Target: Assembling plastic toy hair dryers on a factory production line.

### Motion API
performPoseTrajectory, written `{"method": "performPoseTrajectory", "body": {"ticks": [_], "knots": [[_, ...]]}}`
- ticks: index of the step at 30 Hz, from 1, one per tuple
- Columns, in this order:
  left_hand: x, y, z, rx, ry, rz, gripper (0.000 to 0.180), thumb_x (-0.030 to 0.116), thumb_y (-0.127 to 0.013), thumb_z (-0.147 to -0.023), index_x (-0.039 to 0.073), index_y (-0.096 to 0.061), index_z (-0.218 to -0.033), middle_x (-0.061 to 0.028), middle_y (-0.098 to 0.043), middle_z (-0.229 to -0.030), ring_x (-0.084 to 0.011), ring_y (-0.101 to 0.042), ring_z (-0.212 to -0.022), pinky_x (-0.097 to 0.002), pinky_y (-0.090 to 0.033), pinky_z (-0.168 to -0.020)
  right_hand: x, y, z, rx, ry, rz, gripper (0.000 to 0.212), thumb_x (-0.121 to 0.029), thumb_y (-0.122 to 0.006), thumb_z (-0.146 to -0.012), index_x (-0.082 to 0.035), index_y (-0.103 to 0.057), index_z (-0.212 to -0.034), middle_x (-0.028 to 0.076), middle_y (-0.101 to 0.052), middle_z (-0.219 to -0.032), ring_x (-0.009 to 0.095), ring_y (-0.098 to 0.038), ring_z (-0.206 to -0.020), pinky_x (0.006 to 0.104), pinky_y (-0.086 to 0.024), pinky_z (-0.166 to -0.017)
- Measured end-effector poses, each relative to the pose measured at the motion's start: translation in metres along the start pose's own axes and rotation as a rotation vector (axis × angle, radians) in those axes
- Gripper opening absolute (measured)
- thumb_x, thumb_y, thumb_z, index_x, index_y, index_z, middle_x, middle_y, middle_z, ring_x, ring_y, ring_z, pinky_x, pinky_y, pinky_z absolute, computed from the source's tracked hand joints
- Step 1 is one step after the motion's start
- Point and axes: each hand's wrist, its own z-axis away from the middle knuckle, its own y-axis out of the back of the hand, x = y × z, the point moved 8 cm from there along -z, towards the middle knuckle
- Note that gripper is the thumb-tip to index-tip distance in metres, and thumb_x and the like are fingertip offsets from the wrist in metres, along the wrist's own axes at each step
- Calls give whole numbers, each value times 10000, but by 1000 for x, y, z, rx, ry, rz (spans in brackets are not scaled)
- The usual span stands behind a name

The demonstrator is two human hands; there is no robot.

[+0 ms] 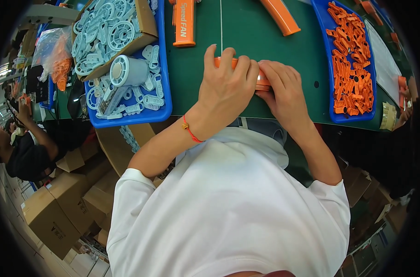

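Note:
Near the front edge of the green table, an orange plastic housing (263,83) with a pale band is held between my two hands. My left hand (226,83) lies over its left part from above, with the fingers bent around it and covering much of it. From the right side, my right hand (283,87) grips the other end between thumb and fingers. What lies under my left palm is hidden. Two more orange housings rest farther back: a straight one (184,23) with white lettering and a curved tube-like one (280,16).
At left, a blue tray (167,104) holds pale blue plastic parts, a pale cylinder (127,70) and a cardboard box (147,21) of similar parts. The right blue tray (332,83) contains small orange parts. Cardboard boxes (57,207) stand on the floor; another person (30,143) sits left.

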Motion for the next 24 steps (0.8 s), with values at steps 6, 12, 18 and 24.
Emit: {"method": "performPoseTrajectory", "body": {"ticks": [6, 12, 18, 24], "knots": [[-4, -2, -1, -148, 55, 160, 313, 186, -691, -655, 41, -602, -918, -50, -567, -822, -216, -512, -855, -389, -394, -743, 8, 6, 0, 11, -69, -110, 556, -34, -732, -649, -51, -530, -1167, 104, -555, -1147, 279, -528, -1048, 394, -375, -930], [-11, 2, 0, -131, 140, 300, 464, 216, -756, -611, 72, -590, -1020, -27, -588, -950, -218, -521, -905, -382, -382, -800, 16, 2, -3, -138, -182, -351, 501, -23, -684, -704, -48, -539, -1183, 117, -551, -1161, 291, -509, -1072, 370, -379, -952], [-10, 0, -2, -149, 148, 305, 418, 214, -743, -619, 70, -606, -987, -30, -592, -942, -225, -521, -900, -390, -379, -796, 11, 2, 2, 5, -36, -239, 497, -9, -666, -690, -23, -540, -1170, 114, -557, -1131, 276, -513, -1044, 395, -373, -905], [-4, 1, -1, -72, 21, 184, 276, 189, -698, -649, 53, -597, -867, -40, -566, -792, -209, -503, -831, -373, -384, -731, 5, 3, 3, 42, 46, -78, 543, -23, -683, -672, -5, -515, -1188, 129, -551, -1143, 297, -536, -1029, 404, -392, -914]]}}
